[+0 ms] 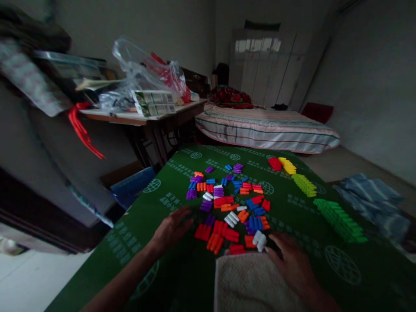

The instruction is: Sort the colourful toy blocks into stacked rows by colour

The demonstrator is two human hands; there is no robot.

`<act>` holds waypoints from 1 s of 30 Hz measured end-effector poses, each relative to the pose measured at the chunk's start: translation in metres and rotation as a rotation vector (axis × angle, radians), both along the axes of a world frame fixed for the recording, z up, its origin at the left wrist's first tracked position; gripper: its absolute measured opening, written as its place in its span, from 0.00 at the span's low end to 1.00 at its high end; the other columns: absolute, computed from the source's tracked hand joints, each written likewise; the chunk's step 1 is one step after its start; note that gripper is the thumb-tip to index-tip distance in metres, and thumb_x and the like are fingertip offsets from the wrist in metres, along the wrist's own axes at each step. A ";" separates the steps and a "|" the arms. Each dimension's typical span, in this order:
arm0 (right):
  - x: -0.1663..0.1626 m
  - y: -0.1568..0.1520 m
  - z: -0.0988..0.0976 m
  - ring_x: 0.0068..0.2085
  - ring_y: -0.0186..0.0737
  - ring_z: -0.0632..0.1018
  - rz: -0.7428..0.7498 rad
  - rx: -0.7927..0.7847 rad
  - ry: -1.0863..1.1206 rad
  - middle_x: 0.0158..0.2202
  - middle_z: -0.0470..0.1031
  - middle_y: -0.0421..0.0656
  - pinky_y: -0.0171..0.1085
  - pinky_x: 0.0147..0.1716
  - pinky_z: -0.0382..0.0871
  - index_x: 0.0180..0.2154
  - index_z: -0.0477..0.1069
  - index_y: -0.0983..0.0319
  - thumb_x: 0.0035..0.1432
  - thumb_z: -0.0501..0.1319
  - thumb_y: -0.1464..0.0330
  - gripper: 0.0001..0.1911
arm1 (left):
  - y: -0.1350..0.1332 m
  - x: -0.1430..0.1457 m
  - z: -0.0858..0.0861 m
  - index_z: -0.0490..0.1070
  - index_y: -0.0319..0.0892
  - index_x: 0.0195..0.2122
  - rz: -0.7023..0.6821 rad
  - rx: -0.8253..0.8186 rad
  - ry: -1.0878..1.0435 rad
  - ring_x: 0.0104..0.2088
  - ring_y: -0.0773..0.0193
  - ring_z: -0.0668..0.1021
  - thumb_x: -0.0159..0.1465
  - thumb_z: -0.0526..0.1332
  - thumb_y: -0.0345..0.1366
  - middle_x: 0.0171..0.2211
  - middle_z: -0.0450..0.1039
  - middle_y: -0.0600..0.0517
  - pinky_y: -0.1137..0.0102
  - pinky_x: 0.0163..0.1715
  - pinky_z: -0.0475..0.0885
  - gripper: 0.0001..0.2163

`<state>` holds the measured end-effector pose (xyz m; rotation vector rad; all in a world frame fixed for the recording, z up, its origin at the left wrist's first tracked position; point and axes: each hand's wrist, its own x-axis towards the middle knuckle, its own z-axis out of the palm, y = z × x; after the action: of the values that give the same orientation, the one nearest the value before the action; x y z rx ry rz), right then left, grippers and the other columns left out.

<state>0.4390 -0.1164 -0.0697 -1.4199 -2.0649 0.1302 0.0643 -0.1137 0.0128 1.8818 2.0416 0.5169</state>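
My left hand (171, 229) hovers over the green table surface, left of the loose pieces, its fingers apart and holding nothing. The closest pieces to it are flat red plastic ones (203, 232). At the near right of the pile, my right hand (290, 256) has thumb and forefinger apart, their tips right by a white plastic piece (259, 240) with rounded ends; whether they touch it is unclear. Purple (191, 194), blue (255, 223) and orange (215, 243) pieces of similar ribbed shape lie scattered between my hands. A beige cloth (250, 281) covers the near edge.
Sorted rows stand along the right side: red (274, 163), yellow (287, 166), lime (304, 185) and green (339, 220). A cluttered side table (136, 119) is at left, a bed (260, 125) behind, a blue striped cloth (370, 199) at right.
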 end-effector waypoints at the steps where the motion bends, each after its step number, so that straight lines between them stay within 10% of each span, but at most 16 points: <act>1: -0.002 -0.002 -0.002 0.47 0.47 0.79 0.003 0.027 -0.026 0.45 0.80 0.47 0.45 0.47 0.74 0.44 0.77 0.58 0.60 0.55 0.62 0.15 | -0.013 0.005 -0.003 0.70 0.39 0.52 -0.017 0.004 -0.013 0.57 0.55 0.72 0.60 0.50 0.51 0.58 0.67 0.45 0.60 0.58 0.69 0.26; 15: -0.002 -0.001 0.000 0.46 0.45 0.78 -0.015 0.040 0.041 0.44 0.79 0.47 0.45 0.48 0.72 0.41 0.77 0.59 0.62 0.54 0.63 0.15 | -0.079 0.071 -0.060 0.73 0.40 0.49 -0.087 0.481 0.365 0.53 0.50 0.75 0.62 0.54 0.40 0.55 0.70 0.42 0.51 0.48 0.77 0.17; 30: 0.002 -0.001 -0.001 0.45 0.45 0.78 -0.020 0.032 0.085 0.42 0.80 0.46 0.46 0.48 0.73 0.39 0.78 0.58 0.60 0.54 0.61 0.15 | -0.086 0.081 -0.054 0.72 0.40 0.49 -0.102 0.441 0.481 0.55 0.51 0.74 0.63 0.55 0.38 0.58 0.67 0.45 0.53 0.50 0.77 0.16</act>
<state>0.4413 -0.1171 -0.0703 -1.3924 -1.9749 0.1460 0.1450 -0.2000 -0.0412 2.5642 2.2336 0.5658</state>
